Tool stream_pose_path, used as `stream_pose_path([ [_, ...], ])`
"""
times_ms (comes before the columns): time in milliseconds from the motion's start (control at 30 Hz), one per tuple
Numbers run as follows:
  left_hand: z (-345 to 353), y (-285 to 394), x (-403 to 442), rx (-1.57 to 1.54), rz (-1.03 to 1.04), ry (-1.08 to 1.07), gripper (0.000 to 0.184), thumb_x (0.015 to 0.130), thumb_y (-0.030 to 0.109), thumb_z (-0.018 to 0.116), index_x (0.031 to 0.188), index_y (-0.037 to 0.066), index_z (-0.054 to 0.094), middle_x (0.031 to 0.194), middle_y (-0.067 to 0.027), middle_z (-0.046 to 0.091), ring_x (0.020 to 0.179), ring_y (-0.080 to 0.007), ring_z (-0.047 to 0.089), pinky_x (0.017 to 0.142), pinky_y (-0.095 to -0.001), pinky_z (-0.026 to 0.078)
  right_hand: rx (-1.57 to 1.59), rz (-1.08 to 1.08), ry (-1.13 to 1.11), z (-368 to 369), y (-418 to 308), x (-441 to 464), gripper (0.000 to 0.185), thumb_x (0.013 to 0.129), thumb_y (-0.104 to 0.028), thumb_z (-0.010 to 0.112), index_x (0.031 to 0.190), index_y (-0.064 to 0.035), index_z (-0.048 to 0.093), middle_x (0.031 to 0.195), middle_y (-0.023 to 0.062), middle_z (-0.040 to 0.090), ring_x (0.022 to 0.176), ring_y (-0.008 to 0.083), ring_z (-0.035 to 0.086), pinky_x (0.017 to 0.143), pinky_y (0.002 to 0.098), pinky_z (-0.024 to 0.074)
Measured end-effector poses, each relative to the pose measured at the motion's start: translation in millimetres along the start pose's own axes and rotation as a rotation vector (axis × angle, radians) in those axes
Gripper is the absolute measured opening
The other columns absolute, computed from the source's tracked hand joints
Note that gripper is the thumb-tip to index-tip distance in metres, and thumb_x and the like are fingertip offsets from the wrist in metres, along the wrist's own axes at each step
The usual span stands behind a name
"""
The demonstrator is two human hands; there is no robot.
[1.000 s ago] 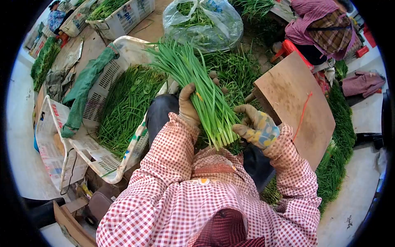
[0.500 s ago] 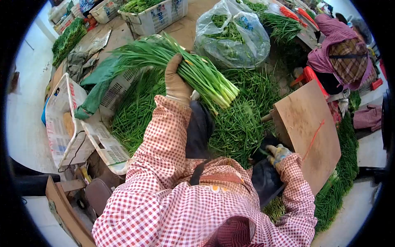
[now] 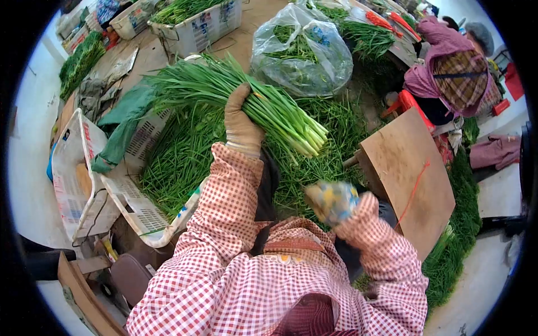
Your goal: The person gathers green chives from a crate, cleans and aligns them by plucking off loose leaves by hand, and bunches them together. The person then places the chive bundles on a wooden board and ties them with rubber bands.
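My left hand point(image 3: 243, 122), in a tan glove, is closed around a bunch of garlic chives point(image 3: 287, 119). The leaves droop to the left and the pale stem ends point right and down. My right hand point(image 3: 332, 201), in a patterned glove, is in front of my lap, below the stem ends and apart from the bunch. Motion smears its fingers, so I cannot make out whether it holds anything. Under both hands spreads a heap of loose green leaves point(image 3: 185, 159).
White plastic crates point(image 3: 126, 210) stand at left, a green cloth point(image 3: 128, 120) over one. Ahead are a clear plastic bag of greens point(image 3: 336, 67) and a filled crate point(image 3: 193, 36). A brown board point(image 3: 412, 168) leans at right. A bent-over person in purple point(image 3: 417, 75) is beyond it.
My right hand has moved up and left from beside the board to in front of my lap. My left hand still holds the chives, in nearly the same place.
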State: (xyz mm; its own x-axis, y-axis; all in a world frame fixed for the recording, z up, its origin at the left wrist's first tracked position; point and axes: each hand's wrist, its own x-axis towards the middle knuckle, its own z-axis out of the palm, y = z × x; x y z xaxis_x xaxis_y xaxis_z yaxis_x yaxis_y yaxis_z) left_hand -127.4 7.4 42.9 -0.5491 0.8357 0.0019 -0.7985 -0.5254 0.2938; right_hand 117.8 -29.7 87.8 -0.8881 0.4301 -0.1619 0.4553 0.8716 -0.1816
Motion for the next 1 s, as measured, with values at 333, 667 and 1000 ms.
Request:
stream_pose_path([
  [333,-0.6,-49.9,-27.1,0.169,-0.271,-0.281,0.046,0.078,0.021,0.065,0.117,-0.003,0.055,0.101,-0.0136,0.064,0.089,-0.0259,0.063,0.083,-0.0392,0.052,0.599,0.415,0.086,-19.8,47.5,-4.1,0.121,0.057,-0.051,0.083,0.143,0.0045,0.018,0.139,0.0269,0.039,0.131,0.0362,0.038,0.109,0.0393,0.0298],
  [667,-6.0,-88.1,-41.2,-0.001,-0.432,-0.203,0.039,0.078,0.019,0.059,0.109,-0.003,0.059,0.103,-0.0164,0.065,0.091,-0.0298,0.063,0.086,-0.0430,0.052,1.308,0.414,0.672,95.9,32.6,32.7,0.082,0.068,-0.017,0.078,0.135,-0.0012,0.032,0.121,0.0132,0.056,0.111,0.0238,0.055,0.095,0.0347,0.0440],
  [1000,-20.8,-101.6,-47.7,0.075,-0.536,-0.011,0.048,0.085,0.030,0.061,0.125,0.005,0.050,0.122,-0.0132,0.057,0.111,-0.0287,0.054,0.097,-0.0444,0.043,1.343,0.533,0.706,112.2,61.1,26.0,0.077,0.067,0.002,0.072,0.134,-0.0036,0.034,0.121,0.0093,0.057,0.111,0.0198,0.055,0.093,0.0313,0.0452],
])
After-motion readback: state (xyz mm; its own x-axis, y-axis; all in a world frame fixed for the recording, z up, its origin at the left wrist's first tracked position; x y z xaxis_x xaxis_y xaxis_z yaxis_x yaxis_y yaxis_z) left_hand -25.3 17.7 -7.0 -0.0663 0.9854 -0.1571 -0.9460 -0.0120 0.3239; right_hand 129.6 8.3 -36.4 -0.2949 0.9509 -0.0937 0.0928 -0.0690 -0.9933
